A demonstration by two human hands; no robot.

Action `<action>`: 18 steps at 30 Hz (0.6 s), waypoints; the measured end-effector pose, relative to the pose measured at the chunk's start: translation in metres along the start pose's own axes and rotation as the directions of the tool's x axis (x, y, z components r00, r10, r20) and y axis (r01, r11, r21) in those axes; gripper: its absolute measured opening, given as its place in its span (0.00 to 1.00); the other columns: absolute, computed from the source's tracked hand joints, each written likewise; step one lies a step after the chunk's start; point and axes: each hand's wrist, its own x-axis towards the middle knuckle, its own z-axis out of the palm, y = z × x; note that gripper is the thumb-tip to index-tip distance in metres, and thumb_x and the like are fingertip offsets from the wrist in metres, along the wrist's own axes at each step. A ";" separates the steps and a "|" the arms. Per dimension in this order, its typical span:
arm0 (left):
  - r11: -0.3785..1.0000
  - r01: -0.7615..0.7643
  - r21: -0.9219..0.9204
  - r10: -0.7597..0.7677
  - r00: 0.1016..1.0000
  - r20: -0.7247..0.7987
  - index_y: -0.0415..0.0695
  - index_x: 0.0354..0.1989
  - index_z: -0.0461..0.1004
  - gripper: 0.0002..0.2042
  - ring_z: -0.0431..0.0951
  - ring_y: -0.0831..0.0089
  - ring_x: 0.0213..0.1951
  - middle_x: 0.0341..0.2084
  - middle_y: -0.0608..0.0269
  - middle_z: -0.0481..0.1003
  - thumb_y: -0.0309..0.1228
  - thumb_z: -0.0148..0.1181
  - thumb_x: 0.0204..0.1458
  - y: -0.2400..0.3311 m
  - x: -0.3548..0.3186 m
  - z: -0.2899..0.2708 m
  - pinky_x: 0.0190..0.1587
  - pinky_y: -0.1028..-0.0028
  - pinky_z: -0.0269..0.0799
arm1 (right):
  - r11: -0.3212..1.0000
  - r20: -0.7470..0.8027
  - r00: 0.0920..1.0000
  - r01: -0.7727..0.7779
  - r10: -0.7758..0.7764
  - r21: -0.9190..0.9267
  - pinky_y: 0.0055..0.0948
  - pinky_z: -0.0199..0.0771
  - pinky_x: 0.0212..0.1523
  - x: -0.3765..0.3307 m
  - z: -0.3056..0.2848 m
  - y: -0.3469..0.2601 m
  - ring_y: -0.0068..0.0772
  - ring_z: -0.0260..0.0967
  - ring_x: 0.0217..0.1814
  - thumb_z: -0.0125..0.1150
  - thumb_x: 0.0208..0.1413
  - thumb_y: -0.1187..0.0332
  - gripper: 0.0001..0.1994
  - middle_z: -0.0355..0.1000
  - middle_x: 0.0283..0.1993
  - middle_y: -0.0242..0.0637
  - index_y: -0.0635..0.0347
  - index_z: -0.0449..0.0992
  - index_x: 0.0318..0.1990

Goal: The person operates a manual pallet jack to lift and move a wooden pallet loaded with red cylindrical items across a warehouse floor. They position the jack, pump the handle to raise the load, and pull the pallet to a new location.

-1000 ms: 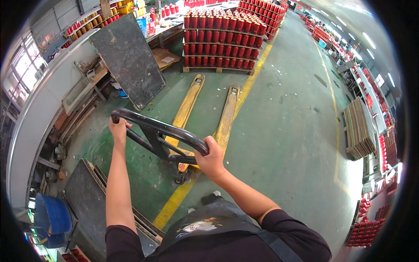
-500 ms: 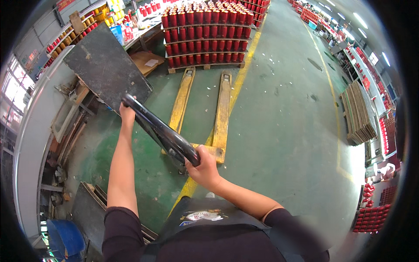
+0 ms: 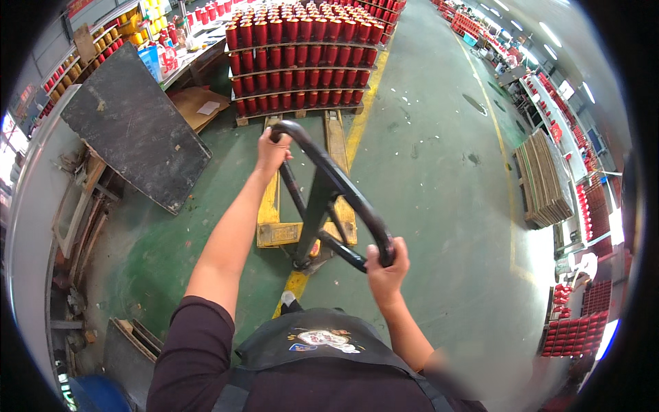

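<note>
Head view: black pallet-jack handle (image 3: 351, 196) gripped at both ends.
Left hand (image 3: 272, 152) and right hand (image 3: 388, 269) close around its bar, yellow forks (image 3: 337, 147) beyond, pointing toward red canisters (image 3: 295, 58); any lettering on the apron print (image 3: 322, 338) is too small to read.

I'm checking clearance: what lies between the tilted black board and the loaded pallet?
In the head view, brown cardboard with white paper on it; behind, a cluttered table.

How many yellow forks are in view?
2: the left fork, partly behind the left hand, and the right fork, partly behind the black handle. No third fork shows.
</note>
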 end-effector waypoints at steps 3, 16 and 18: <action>0.993 0.044 -0.107 -0.038 0.998 0.058 0.43 0.32 0.68 0.09 0.68 0.81 0.14 0.17 0.70 0.68 0.31 0.62 0.51 -0.009 0.018 0.047 0.15 0.78 0.68 | 0.993 -0.028 0.996 -0.082 0.085 0.085 0.20 0.64 0.22 0.033 -0.018 0.019 0.15 0.59 0.21 0.62 0.52 0.77 0.10 0.58 0.21 0.25 0.59 0.63 0.31; 0.983 -0.077 0.165 0.089 0.994 -0.067 0.41 0.34 0.71 0.12 0.78 0.49 0.37 0.29 0.45 0.77 0.35 0.65 0.48 -0.062 0.080 0.230 0.37 0.60 0.73 | 0.974 0.024 0.994 -0.106 0.103 0.198 0.25 0.70 0.19 0.213 -0.132 0.121 0.24 0.65 0.17 0.54 0.50 0.86 0.10 0.63 0.22 0.32 0.65 0.66 0.38; 0.978 -0.099 0.184 0.116 0.989 -0.088 0.40 0.34 0.71 0.12 0.79 0.50 0.36 0.29 0.45 0.77 0.35 0.64 0.49 -0.056 0.084 0.247 0.38 0.61 0.73 | 0.963 0.080 0.995 -0.086 0.067 0.257 0.26 0.70 0.19 0.257 -0.151 0.148 0.25 0.65 0.16 0.54 0.49 0.86 0.09 0.63 0.22 0.32 0.63 0.65 0.35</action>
